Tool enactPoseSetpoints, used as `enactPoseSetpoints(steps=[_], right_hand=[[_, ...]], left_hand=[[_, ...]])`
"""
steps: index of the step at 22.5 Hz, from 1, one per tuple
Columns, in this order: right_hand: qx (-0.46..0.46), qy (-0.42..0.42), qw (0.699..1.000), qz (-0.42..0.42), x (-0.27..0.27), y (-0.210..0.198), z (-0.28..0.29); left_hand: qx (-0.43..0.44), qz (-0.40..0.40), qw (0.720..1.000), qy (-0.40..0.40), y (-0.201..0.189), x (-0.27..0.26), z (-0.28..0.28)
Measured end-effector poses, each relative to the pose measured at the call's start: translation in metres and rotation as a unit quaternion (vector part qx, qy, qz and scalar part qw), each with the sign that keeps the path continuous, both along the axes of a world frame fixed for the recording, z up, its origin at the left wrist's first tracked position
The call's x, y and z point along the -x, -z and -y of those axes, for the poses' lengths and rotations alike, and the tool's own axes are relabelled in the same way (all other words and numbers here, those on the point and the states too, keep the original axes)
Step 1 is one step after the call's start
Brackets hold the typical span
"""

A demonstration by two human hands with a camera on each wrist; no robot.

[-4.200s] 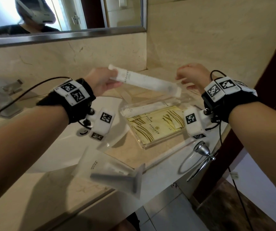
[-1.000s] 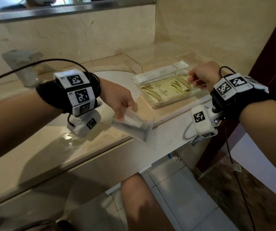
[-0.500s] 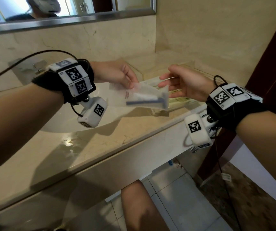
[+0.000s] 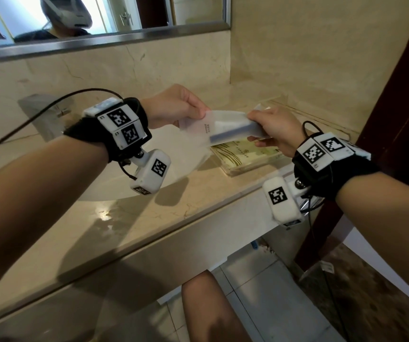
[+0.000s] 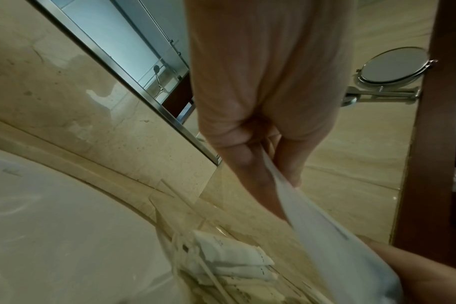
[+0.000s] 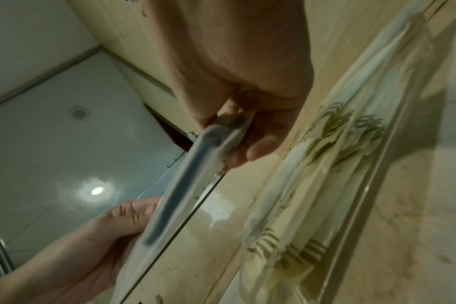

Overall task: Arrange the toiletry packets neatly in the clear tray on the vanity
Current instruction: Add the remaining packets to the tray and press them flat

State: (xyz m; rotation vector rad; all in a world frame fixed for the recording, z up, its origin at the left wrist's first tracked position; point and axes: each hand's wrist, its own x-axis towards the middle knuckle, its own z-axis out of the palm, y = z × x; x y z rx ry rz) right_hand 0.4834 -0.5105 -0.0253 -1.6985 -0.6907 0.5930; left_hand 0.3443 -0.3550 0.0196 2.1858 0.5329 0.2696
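A frosted razor packet (image 4: 223, 128) with a dark razor inside hangs in the air above the clear tray (image 4: 253, 167). My left hand (image 4: 186, 112) pinches its left end and my right hand (image 4: 270, 129) grips its right end, around the razor head. In the left wrist view the left hand (image 5: 268, 162) pinches the razor packet (image 5: 325, 236) edge-on; in the right wrist view the right hand (image 6: 237, 131) grips the razor packet (image 6: 179, 191). The tray holds yellow-patterned packets (image 4: 243, 153) and long white packets (image 5: 234, 259), partly hidden behind the held packet.
The tray sits at the right end of the beige marble vanity (image 4: 149, 218), beside the white sink basin (image 4: 124, 178). A faucet (image 4: 43, 114) stands at the left, a mirror (image 4: 99, 21) above. A round wall mirror (image 5: 395, 65) hangs at the right.
My right hand, open half a second ago, has taken hold of the packet's right end. Both hands have carried the packet to the right, over the tray.
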Motion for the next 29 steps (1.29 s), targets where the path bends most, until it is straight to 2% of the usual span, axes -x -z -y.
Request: enactPoseSetpoints(steps=[5,9,19,21,23,25,27,29], right_hand=[[-0.019,0.106,0.994,-0.013,-0.010,0.000,-0.005],[-0.031,0.148,0.988,0.007,-0.021,0.002,-0.006],[-0.047,0.151,0.987,0.005,-0.046,0.007,-0.009],[-0.060,0.165,0.984,-0.004,-0.048,0.008,-0.009],[-0.086,0.171,0.981,-0.041,-0.048,0.005,-0.008],[-0.111,0.150,0.976,-0.111,-0.043,0.000,-0.007],[-0.111,0.080,0.978,-0.155,-0.030,-0.002,-0.007],[-0.051,-0.013,0.993,-0.110,-0.017,0.003,-0.010]], left_hand=[[0.023,-0.016,1.000,-0.007,0.009,0.001,0.004],[0.052,0.020,0.997,-0.048,0.019,-0.004,0.007],[0.054,0.067,0.993,-0.081,0.030,-0.021,0.008],[0.081,0.087,0.988,-0.097,0.030,-0.024,0.009],[0.160,0.091,0.977,-0.109,0.028,-0.026,0.013],[0.258,0.041,0.962,-0.074,0.025,-0.031,0.019],[0.313,0.013,0.949,-0.030,0.025,-0.042,0.030],[0.301,0.031,0.952,-0.036,0.025,-0.057,0.040]])
